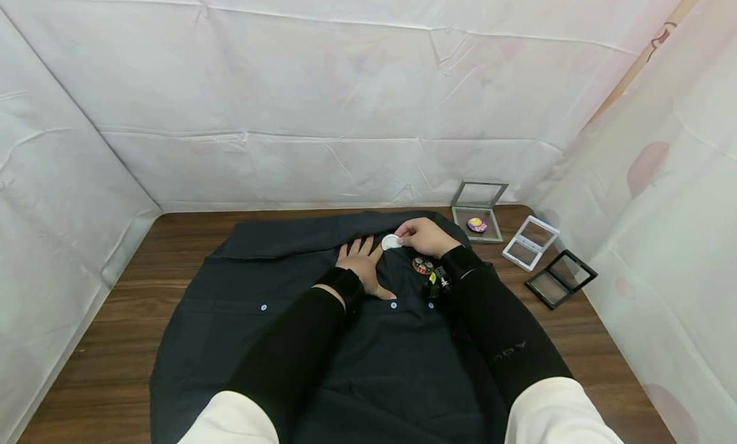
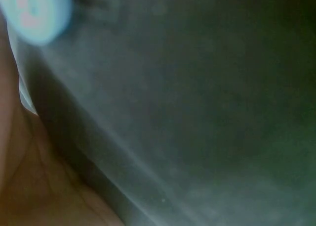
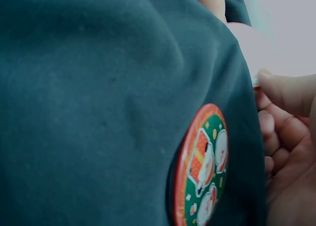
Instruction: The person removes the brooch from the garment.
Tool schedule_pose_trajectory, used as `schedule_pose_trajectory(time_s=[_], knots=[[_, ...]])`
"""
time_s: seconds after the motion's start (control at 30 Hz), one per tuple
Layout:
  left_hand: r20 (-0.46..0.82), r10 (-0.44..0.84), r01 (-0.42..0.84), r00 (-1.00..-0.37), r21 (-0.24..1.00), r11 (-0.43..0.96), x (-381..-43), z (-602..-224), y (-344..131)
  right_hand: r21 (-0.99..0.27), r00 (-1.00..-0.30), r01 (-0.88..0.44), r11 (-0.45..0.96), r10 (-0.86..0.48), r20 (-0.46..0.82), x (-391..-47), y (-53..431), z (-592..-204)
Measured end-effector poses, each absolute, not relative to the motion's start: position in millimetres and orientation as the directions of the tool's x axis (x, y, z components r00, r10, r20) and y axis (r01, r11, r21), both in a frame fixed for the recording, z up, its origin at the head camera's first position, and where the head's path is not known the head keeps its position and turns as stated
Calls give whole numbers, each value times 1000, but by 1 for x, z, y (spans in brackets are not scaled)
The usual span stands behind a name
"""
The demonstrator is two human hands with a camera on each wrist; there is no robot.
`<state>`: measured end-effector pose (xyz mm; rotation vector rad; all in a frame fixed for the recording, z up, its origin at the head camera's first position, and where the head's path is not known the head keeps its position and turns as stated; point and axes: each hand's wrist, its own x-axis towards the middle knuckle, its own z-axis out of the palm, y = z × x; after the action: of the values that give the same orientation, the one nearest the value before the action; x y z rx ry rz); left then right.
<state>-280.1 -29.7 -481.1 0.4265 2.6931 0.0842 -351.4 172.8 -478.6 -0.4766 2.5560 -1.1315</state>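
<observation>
A dark shirt (image 1: 345,354) with small light buttons (image 1: 394,305) lies spread over the table. My left hand (image 1: 359,265) rests on it with fingers spread, one fingertip right beside a white round badge (image 1: 391,241). My right hand (image 1: 425,237) pinches that badge at its edge between thumb and fingers. From the right wrist, the thumb (image 3: 286,90) presses the pale disc (image 3: 247,48), which has a thin red rim. A colourful round badge (image 3: 210,161) with a red border and green middle sits on the shirt below. The left wrist view has a blurred button (image 2: 39,13) and part of the palm (image 2: 44,186).
At the back right, an open grey-green display case (image 1: 494,235) holds a small purple badge (image 1: 476,224). Beside it stand an open white case (image 1: 521,255) and an open black case (image 1: 547,289). White curtains (image 1: 288,111) enclose the wooden table (image 1: 109,348).
</observation>
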Motion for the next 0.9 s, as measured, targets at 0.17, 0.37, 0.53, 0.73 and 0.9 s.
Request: schedule_pose_trajectory(time_s=[0.17,0.37,0.53,0.73,0.9], knots=[[-404,296,275,-865,111,955,-284,-485,-29,-739,-902,-235,632,-425,-77,-350,167,-476],[-406,288,271,-867,100,957,-292,-497,-28,-734,-900,-284,617,-436,-18,-348,157,-469],[-418,276,261,-866,93,961,-296,-504,-27,-721,-885,-325,612,-466,3,-346,153,-463],[-405,289,273,-867,99,957,-296,-503,-24,-663,-877,-358,658,-480,-3,-335,166,-449],[-403,286,269,-869,99,958,-290,-497,-27,-620,-862,-382,686,-506,-29,-321,167,-439]])
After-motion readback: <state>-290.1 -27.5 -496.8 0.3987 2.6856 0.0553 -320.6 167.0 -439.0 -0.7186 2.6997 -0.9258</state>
